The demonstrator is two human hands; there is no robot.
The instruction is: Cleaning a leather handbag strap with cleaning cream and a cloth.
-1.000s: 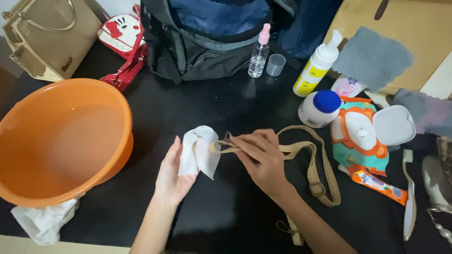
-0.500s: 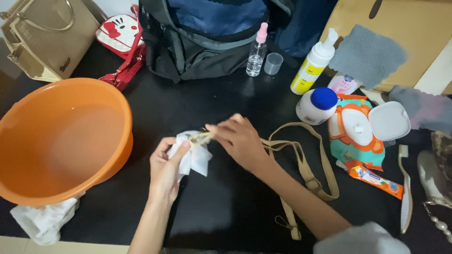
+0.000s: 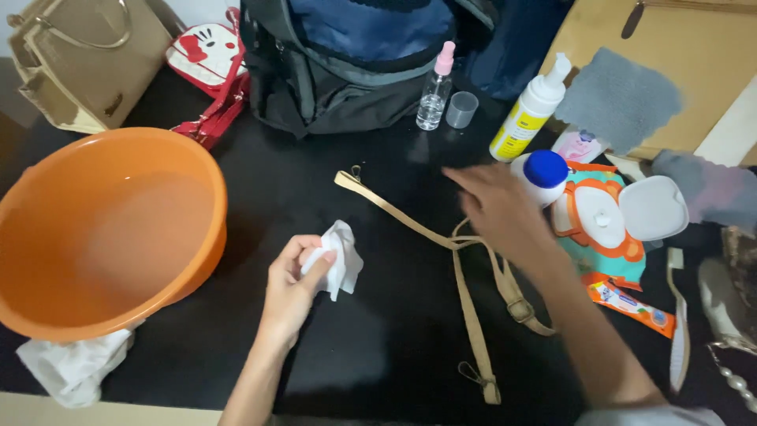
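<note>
Letting go of the strap, the right hand now reaches open toward the jar; left hand still pinches the wipe left of the strap.

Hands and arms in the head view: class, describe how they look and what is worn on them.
Both the left hand and right hand are bare: no gloves, rings, or watch visible. Both forearms are uncovered. A pale sleeve edge shows at the right arm's upper end. The right hand is motion-blurred, so fine details are unclear.
</note>
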